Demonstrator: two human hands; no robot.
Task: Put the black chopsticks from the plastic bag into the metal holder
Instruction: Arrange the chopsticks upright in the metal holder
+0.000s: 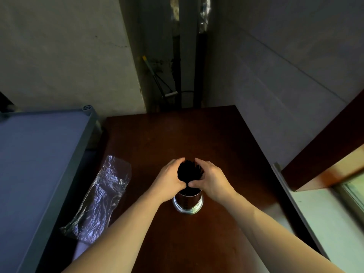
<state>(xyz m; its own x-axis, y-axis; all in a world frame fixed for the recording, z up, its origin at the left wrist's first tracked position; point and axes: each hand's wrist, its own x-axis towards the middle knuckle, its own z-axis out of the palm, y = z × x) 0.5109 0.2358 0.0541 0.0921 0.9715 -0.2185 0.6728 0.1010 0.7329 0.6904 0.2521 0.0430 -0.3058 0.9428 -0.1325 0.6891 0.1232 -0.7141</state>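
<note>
A bundle of black chopsticks [188, 171] stands upright, its lower ends inside the shiny metal holder [187, 204] on the dark brown table [197, 138]. My left hand [169, 179] curls round the bundle's left side and my right hand [210, 179] curls round its right side, thumbs meeting at the front. The clear plastic bag [98, 200] lies crumpled at the table's left edge, with dark shapes showing inside it.
A grey metal shelf [39, 154] stands to the left of the table. A wall and a window ledge [325, 209] close the right side. Behind the table is a narrow gap with pipes [177, 66].
</note>
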